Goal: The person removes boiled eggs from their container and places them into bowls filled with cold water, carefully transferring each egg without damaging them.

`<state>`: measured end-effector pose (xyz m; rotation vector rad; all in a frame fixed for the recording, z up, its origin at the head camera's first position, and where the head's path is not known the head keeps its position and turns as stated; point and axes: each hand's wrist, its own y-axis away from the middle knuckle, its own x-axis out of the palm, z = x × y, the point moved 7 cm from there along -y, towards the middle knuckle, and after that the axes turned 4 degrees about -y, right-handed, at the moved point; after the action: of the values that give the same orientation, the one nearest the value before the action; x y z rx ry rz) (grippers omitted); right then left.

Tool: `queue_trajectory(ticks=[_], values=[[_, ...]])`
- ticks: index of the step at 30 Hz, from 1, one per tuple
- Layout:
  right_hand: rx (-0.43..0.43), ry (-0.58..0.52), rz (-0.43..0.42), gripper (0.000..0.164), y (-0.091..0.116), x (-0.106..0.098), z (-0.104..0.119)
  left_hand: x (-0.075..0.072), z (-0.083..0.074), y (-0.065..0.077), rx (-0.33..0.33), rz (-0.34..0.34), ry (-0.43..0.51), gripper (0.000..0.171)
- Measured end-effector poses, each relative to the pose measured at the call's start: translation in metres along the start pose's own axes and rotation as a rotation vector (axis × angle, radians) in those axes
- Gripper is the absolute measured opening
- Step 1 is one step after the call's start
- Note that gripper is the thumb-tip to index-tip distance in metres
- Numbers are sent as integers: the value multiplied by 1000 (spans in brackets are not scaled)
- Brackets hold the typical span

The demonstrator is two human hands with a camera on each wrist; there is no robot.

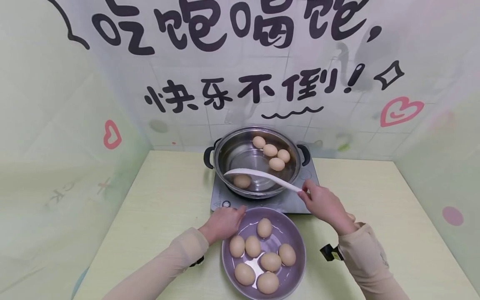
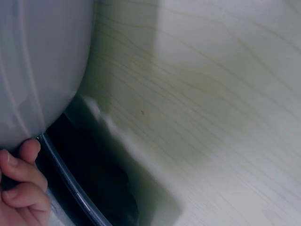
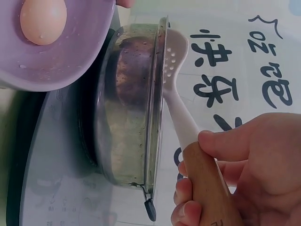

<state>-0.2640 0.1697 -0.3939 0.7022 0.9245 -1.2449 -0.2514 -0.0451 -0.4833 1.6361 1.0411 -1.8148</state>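
Observation:
My right hand [image 1: 324,204] grips the wooden handle [image 3: 207,188] of a white perforated spoon [image 1: 262,174]. The spoon's head reaches over the near-left side of a steel pot [image 1: 232,155], just above one egg [image 1: 242,181]. Several more eggs [image 1: 276,164] sit together at the pot's back right. In front of the pot is a purple bowl [image 1: 296,235] with several brown eggs [image 1: 271,262] and some wetness inside. My left hand [image 1: 224,223] holds this bowl by its back-left rim; in the left wrist view its curled fingers [image 2: 28,193] touch the bowl's outer side.
Under the pot lies a flat grey induction cooker [image 1: 292,204]. Black side handles [image 1: 208,156] stick out from the pot. A pale wood-grain table [image 1: 168,183] carries everything. Behind and to the sides stand printed wall sheets [image 1: 240,112] with large black writing.

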Motion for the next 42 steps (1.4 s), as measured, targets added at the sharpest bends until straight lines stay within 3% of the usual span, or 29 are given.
queue_trajectory(ticks=[21, 35, 42], values=[[-23, 125, 17, 15, 12, -12, 5, 1, 1, 0, -1, 21, 4, 14], [-26, 124, 69, 22, 10, -16, 3, 1, 2, -1, -8, 41, 9, 14], [-34, 92, 117, 18, 7, -17, -1, 2, 1, -1, -8, 49, 9, 15]])
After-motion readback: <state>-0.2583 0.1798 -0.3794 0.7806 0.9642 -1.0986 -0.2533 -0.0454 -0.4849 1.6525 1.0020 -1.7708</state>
